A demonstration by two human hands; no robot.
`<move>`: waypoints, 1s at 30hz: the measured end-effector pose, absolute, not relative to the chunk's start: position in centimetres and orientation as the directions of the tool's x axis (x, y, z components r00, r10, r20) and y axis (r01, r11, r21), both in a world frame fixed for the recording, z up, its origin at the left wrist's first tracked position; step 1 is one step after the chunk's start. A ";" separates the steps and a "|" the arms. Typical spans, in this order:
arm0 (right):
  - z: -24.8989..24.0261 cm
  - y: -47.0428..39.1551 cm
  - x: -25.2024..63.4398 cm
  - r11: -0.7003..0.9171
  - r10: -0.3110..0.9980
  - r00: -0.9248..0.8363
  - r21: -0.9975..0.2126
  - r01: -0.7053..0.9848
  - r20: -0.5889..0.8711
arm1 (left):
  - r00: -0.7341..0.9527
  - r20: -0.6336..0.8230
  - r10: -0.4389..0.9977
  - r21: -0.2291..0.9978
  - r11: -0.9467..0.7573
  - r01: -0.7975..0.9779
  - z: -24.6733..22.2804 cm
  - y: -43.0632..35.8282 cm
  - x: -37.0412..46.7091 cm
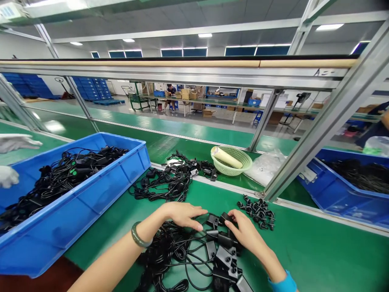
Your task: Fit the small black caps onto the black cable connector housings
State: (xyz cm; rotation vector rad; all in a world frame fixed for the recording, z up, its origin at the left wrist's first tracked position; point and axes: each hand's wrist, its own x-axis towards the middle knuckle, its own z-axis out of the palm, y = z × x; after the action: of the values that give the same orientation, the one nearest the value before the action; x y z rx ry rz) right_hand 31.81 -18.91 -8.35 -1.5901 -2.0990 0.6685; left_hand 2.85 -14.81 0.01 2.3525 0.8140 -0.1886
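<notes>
You've a smooth, glossy green tabletop [322,255], w/ a rectangular blue plastic bin [91,215] on your L, full of blk cables [67,174]. Nearer you: a tangle of thin looped cords [170,253], boxy housings [224,256] on its R. Beyond sits a round, perforated pale-green basket [232,172]. Your L hand [184,215] is over the cords, fingers extended, thumb apart, nothing visibly gripped; can't tell if it's touching. Your R hand [241,230] pinches a small blk block [225,217] btwn thumb & fingertips, at the housings' far edge. Smallest: shiny blk knobs [257,211], scattered just past that hand.

Bright ceiling lights [205,35] leave glare on the green surface [74,129].
</notes>
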 end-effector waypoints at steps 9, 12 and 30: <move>-5.2 -17.7 33.6 0.230 0.973 -0.170 -0.578 0.783 0.157 | 0.238 0.199 0.951 0.113 -0.264 0.958 0.2 -5.1 3.4; -4.8 -18.2 34.4 0.218 0.975 -0.138 -0.615 0.757 0.176 | 0.221 0.231 0.947 0.162 -0.262 0.952 0.9 -3.3 1.8; -5.6 -19.2 38.1 0.146 0.986 -0.078 -0.555 0.819 0.144 | 0.412 0.034 0.910 0.016 -0.413 0.911 2.5 -8.3 -3.5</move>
State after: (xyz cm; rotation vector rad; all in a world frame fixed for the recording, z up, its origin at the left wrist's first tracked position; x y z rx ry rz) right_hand 38.10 -19.23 -5.56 -1.7201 -1.9471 0.4573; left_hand -3.49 -8.30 2.52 2.6440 1.7046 0.0587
